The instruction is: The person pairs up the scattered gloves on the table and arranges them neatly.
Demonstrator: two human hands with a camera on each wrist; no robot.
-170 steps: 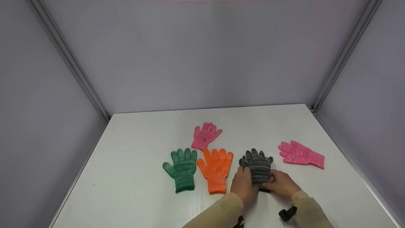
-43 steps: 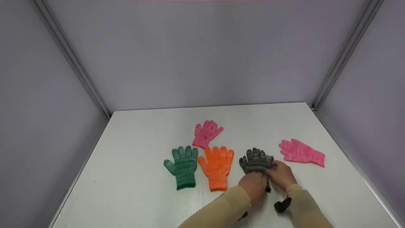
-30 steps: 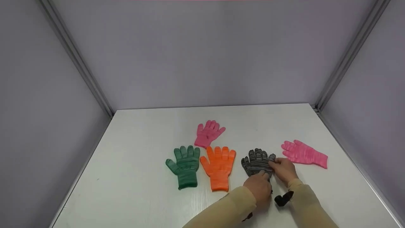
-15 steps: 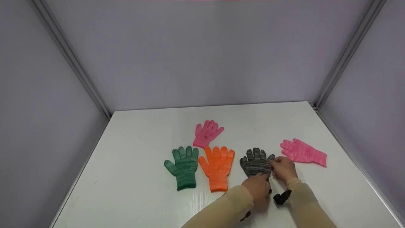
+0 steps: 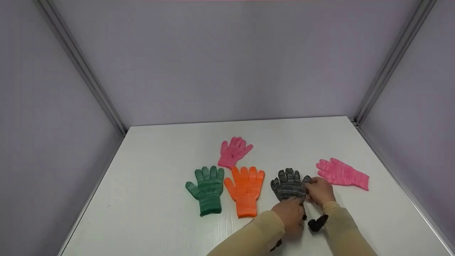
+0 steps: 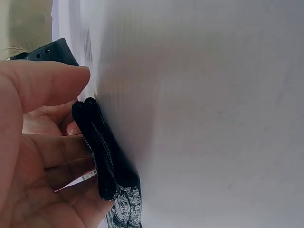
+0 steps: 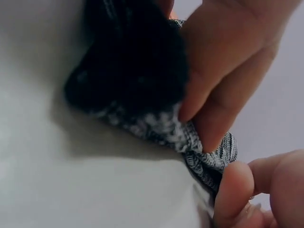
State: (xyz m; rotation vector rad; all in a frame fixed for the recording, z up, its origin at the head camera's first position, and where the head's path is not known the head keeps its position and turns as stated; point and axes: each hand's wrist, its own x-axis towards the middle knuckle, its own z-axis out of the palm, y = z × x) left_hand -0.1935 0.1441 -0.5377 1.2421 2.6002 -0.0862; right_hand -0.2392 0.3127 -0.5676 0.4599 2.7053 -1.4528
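A grey-and-black striped knit glove (image 5: 289, 186) lies on the white table, fingers spread away from the person. My left hand (image 5: 289, 214) lies over its lower palm and cuff, fingertips on the knit. In the left wrist view that hand's fingers (image 6: 61, 154) rest against the black cuff (image 6: 107, 152), and its thumb stands apart from it. My right hand (image 5: 321, 191) pinches the glove's thumb at its right side. The right wrist view shows the right fingertips (image 7: 235, 190) at the striped knit (image 7: 223, 152), with the dark cuff above left.
Left of the striped glove lie an orange glove (image 5: 246, 193) and a green glove (image 5: 208, 193), side by side. One pink glove (image 5: 234, 153) sits behind them, another pink glove (image 5: 343, 173) at the right. Grey panels (image 5: 227, 60) enclose the table's back and sides.
Both hands have moved from the cuff's sides: the left onto the lower palm, the right up to the glove's thumb. The glove's fingers lie more spread, its thumb pulled outward.
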